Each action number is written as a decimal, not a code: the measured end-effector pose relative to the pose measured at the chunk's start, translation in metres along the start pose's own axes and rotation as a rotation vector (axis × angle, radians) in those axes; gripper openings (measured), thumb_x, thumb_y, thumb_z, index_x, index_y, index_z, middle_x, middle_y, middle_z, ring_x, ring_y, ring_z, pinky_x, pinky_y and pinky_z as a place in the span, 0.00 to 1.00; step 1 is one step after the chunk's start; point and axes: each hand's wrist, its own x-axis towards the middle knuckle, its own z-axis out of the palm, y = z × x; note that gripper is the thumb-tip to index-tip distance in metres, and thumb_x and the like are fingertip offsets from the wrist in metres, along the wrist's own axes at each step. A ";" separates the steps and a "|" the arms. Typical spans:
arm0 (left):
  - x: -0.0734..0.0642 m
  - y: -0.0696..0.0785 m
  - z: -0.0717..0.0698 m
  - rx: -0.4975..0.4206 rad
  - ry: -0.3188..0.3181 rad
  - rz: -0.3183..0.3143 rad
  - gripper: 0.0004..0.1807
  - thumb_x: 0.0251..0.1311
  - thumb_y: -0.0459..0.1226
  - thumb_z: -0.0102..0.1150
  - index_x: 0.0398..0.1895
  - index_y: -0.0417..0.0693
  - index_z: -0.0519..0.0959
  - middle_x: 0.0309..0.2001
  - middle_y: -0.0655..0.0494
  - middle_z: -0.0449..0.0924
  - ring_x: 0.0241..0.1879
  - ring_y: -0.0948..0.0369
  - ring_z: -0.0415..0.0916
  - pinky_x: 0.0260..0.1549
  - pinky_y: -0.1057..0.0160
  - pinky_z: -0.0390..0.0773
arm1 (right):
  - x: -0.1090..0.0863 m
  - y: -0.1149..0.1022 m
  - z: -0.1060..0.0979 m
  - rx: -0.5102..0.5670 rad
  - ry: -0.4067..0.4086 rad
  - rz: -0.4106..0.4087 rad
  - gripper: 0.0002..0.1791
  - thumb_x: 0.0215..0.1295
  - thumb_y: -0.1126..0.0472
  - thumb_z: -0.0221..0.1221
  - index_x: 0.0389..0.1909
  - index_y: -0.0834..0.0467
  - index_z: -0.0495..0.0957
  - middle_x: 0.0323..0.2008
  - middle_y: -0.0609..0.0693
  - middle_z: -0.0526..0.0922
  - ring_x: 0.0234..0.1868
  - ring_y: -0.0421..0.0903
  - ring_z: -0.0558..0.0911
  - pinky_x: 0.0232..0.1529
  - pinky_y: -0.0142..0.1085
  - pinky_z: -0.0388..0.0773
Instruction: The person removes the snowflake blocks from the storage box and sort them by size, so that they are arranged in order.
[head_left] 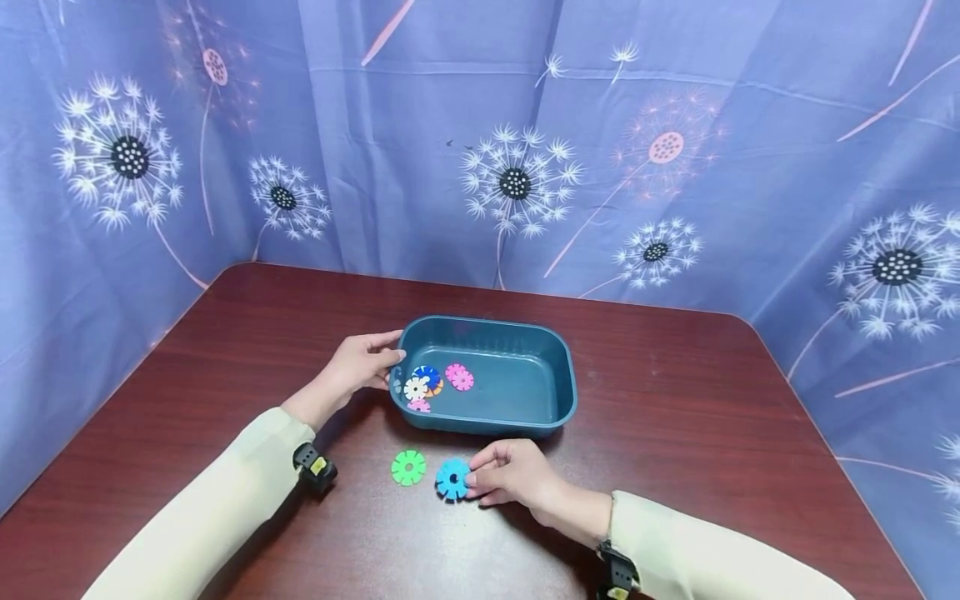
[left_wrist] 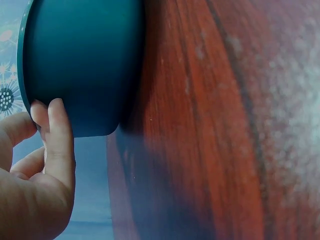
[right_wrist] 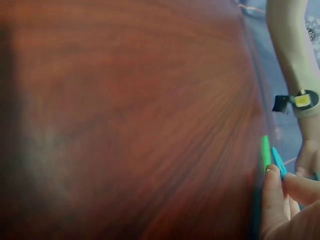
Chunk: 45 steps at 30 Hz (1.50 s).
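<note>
My left hand (head_left: 352, 367) grips the left end of a dark teal plastic tub (head_left: 510, 427), thumb and fingers on its rim. The left wrist view shows the fingertips against the tub's outer wall (left_wrist: 85, 65). Between the thumb and fingers of my right hand (head_left: 521, 477) is a light blue notched plastic disc (head_left: 444, 478), pinched by its right edge in front of the tub. A green notched disc (head_left: 399, 468) lies just left of it on the table. In the right wrist view both discs appear edge-on.
Inside the tub, toward its left end, lie several notched discs: a white one (head_left: 410, 385), a dark blue one (head_left: 431, 372), an orange one partly covered, and pink ones (head_left: 463, 381). The brown wooden table (head_left: 675, 400) ends at a blue dandelion-print curtain (head_left: 420, 167).
</note>
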 end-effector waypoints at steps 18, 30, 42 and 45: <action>-0.002 0.000 -0.003 0.004 -0.010 0.004 0.31 0.72 0.35 0.58 0.76 0.40 0.66 0.21 0.60 0.79 0.21 0.68 0.76 0.28 0.71 0.86 | 0.013 -0.003 0.004 -0.034 0.067 0.075 0.10 0.64 0.71 0.64 0.44 0.73 0.81 0.32 0.62 0.91 0.24 0.37 0.87 0.29 0.33 0.88; -0.001 -0.001 -0.003 0.001 0.001 -0.011 0.31 0.71 0.35 0.59 0.76 0.41 0.66 0.22 0.58 0.80 0.21 0.68 0.76 0.28 0.71 0.86 | 0.012 -0.001 0.007 -0.030 0.068 0.045 0.10 0.64 0.70 0.64 0.43 0.73 0.81 0.30 0.59 0.91 0.22 0.36 0.85 0.26 0.31 0.86; -0.001 0.000 -0.002 -0.005 -0.001 -0.025 0.31 0.71 0.35 0.59 0.76 0.41 0.66 0.22 0.58 0.81 0.21 0.68 0.76 0.28 0.70 0.86 | 0.011 -0.001 0.006 -0.063 0.063 0.027 0.09 0.65 0.70 0.65 0.42 0.73 0.82 0.28 0.57 0.90 0.21 0.36 0.84 0.24 0.31 0.85; -0.001 0.000 -0.002 -0.009 -0.002 -0.027 0.31 0.72 0.35 0.59 0.76 0.41 0.66 0.22 0.59 0.81 0.21 0.68 0.77 0.27 0.70 0.86 | 0.012 -0.002 0.007 -0.065 0.069 0.029 0.08 0.65 0.70 0.65 0.41 0.73 0.82 0.26 0.55 0.89 0.20 0.36 0.84 0.23 0.31 0.85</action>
